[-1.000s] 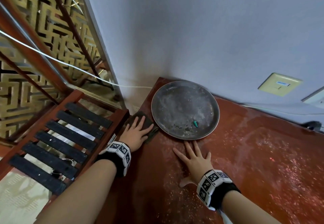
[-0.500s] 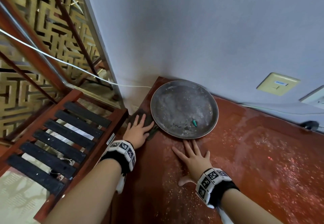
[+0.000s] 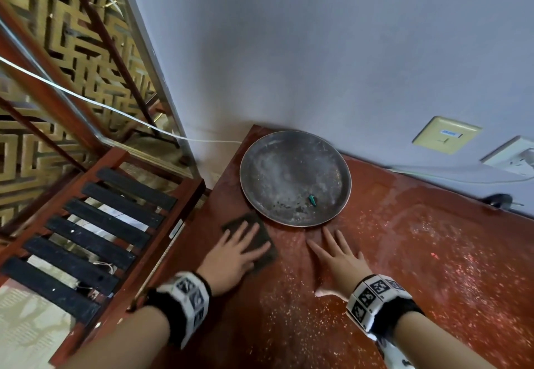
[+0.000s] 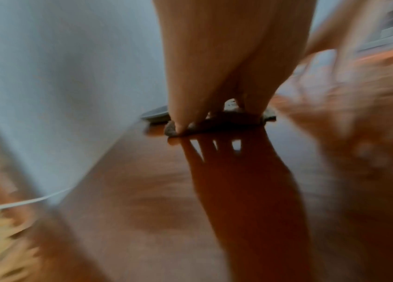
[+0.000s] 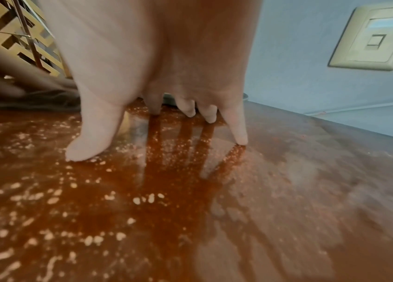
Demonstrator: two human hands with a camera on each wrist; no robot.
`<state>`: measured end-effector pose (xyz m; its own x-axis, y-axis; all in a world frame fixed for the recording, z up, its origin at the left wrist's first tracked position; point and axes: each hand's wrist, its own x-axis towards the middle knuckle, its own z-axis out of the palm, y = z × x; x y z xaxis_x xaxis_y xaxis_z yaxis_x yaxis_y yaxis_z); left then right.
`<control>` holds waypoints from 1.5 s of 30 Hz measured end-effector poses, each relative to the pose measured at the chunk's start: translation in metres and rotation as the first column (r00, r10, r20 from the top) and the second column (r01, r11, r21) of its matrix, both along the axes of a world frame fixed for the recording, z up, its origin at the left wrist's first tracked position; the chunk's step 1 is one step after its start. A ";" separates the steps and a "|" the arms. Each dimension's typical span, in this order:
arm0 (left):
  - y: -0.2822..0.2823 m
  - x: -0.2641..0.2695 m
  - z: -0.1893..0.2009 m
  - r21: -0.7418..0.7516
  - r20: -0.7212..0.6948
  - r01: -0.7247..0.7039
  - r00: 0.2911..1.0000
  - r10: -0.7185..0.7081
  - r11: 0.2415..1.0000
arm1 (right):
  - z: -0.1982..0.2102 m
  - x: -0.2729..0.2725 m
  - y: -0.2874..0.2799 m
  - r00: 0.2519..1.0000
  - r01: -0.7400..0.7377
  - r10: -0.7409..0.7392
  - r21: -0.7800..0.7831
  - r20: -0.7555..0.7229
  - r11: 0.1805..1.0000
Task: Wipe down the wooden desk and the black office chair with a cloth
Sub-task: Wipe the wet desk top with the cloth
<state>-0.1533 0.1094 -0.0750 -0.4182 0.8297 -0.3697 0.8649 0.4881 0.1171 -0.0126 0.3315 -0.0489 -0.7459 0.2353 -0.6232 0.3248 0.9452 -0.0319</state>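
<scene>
A round metal tray [image 3: 294,177] holds a small green object [image 3: 312,200].

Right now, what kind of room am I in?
Probably an indoor corner of a home or office: a dusty wooden desk stands against a painted wall with a wall socket. Beside it are a wooden lattice screen and a slatted rack.

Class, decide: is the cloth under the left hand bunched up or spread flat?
Spread flat: the cloth lies thin on the desk under the left hand, fingers straight.
</scene>
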 end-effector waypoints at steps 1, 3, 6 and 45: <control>-0.001 0.019 -0.007 0.004 -0.016 0.104 0.994 -0.104 0.995 | 0.000 -0.001 -0.001 1.000 -0.006 0.006 -0.012 0.004 1.000; 0.002 0.046 -0.014 -0.020 -0.017 0.210 0.978 -0.210 0.978 | -0.002 -0.004 -0.002 1.000 -0.010 0.010 -0.021 0.002 1.000; 0.021 0.033 -0.010 -0.005 0.013 0.194 0.981 -0.194 0.981 | -0.003 -0.010 0.001 1.000 -0.016 0.016 -0.011 -0.002 1.000; -0.033 0.002 0.024 -0.174 0.214 -0.245 0.936 0.279 0.954 | -0.003 -0.019 -0.026 0.967 0.105 -0.114 -0.051 -0.227 0.993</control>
